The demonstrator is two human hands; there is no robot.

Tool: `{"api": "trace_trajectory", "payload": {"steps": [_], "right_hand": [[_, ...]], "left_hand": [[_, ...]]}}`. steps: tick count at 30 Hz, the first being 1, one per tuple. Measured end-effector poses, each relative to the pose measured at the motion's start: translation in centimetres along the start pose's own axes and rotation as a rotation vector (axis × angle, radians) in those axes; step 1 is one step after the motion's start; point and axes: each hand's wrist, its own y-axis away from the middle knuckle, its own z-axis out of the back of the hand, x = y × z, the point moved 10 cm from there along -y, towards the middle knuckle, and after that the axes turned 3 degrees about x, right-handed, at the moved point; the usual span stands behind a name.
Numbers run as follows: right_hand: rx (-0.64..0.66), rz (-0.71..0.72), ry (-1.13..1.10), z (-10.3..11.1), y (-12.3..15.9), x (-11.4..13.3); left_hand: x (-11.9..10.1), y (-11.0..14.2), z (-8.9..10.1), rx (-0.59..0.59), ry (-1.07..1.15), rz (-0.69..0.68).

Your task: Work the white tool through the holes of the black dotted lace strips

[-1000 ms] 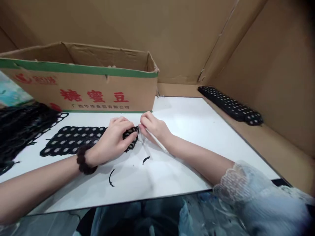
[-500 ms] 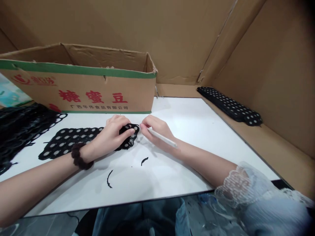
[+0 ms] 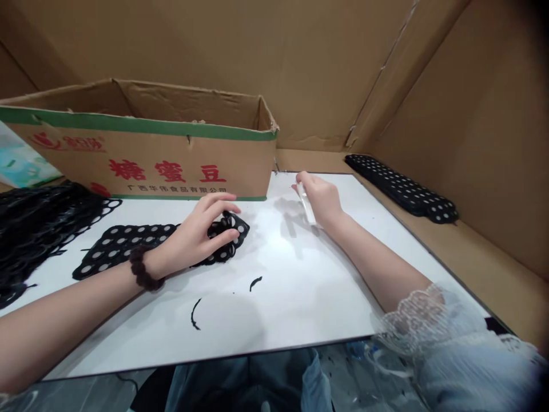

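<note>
Brown cardboard walls stand around a white board that serves as the work surface. Along the far edge of the board, toward its left side, stands an open cardboard box with a green stripe and red characters on its front.

The left hand rests on the board a little left of the middle, its palm down. Its fingers are spread and slightly bent, and they press on the right end of a black perforated strip. This strip lies flat and reaches from the hand toward the left edge of the board. A dark hair tie is around the left wrist.

The right hand is lifted above the board near the far edge, just right of the box corner. Its fingers are closed around a thin white stick, which points down and toward the person.

Two small black curved scraps lie on the board nearer to the front edge, well apart from both hands. A heap of black strips lies at the left edge. Another stack of perforated strips lies off the board, beside its far right corner, on the cardboard.
</note>
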Motion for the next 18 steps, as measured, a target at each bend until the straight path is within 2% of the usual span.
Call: {"api": "trace_trajectory", "payload": {"steps": [2, 4, 7, 9, 11, 12, 14, 16, 17, 18], "right_hand": [[0.077, 0.044, 0.057, -1.1, 0.0, -0.1], [0.155, 0.059, 0.074, -2.2, 0.1, -0.2], [0.171, 0.023, 0.056, -2.5, 0.0, -0.5], [0.097, 0.006, -0.031, -1.4, -0.1, 0.1], [0.039, 0.044, -0.197, -0.2, 0.1, 1.8], [0.059, 0.096, -0.284, 0.0, 0.4, 3.3], [0.158, 0.163, -0.418, -0.1, 1.1, 6.2], [0.298, 0.234, -0.468, -0.8, 2.1, 9.0], [0.353, 0.252, -0.472, -1.3, 2.6, 9.9], [0.384, 0.251, -0.472, -1.6, 2.8, 10.4]], "left_hand": [[-0.2, 0.0, 1.3, -0.082, 0.032, -0.021], [0.6, 0.1, 3.0, -0.196, 0.024, 0.014], [3.5, 0.5, 5.5, -0.317, -0.079, 0.202], [5.8, 0.7, 6.5, -0.302, -0.21, 0.341], [7.8, 0.5, 6.8, -0.176, -0.343, 0.421], [8.8, 0.4, 6.5, -0.069, -0.389, 0.433], [11.0, 0.8, 5.5, 0.191, -0.413, 0.447], [13.4, 2.3, 4.6, 0.426, -0.353, 0.479], [14.6, 3.1, 4.4, 0.497, -0.293, 0.499], [15.6, 3.7, 4.6, 0.514, -0.227, 0.507]]}}
